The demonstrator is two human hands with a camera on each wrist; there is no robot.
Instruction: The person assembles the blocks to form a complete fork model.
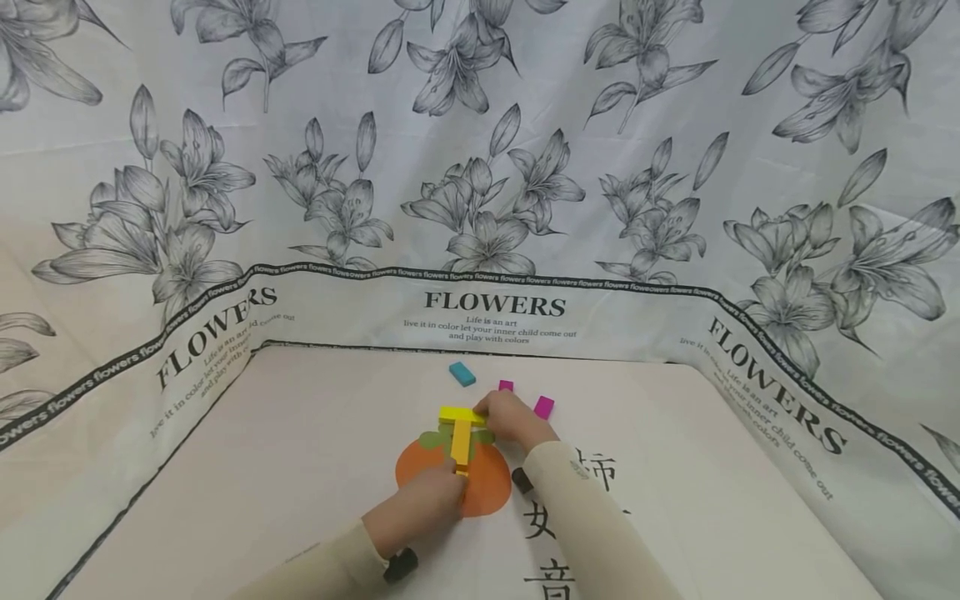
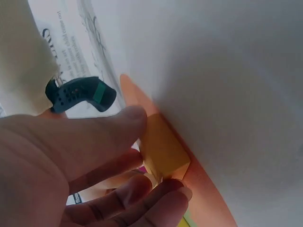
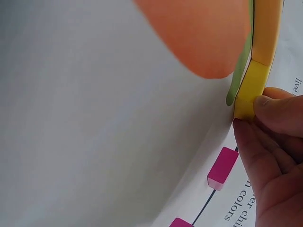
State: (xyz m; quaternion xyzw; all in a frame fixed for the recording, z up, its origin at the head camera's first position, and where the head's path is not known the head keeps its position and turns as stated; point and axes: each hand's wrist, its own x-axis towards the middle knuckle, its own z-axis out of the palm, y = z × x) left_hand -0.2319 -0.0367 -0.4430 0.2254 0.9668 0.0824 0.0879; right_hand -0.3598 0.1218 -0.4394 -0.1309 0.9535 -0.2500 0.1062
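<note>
Yellow and orange-yellow blocks form a T over the printed orange fruit on the tabletop. My right hand (image 1: 517, 421) pinches the right end of the yellow crossbar block (image 1: 453, 412) between thumb and fingertips; the right wrist view shows this yellow block (image 3: 254, 78) meeting the orange-yellow one. From the crossbar, an orange-yellow block (image 1: 461, 442) runs toward me as the stem. At the stem's near end my left hand (image 1: 423, 504) holds another orange-yellow block (image 2: 163, 146), thumb on one side and fingers on the other. In the head view that hand hides most of it.
Past the crossbar lies a blue block (image 1: 462, 373). Two magenta blocks, one (image 1: 506, 386) behind my right hand and one (image 1: 544, 407) further right, lie nearby. The fruit print (image 1: 491, 487) has green leaves. Black printed characters (image 1: 555, 579) run down the right side.
</note>
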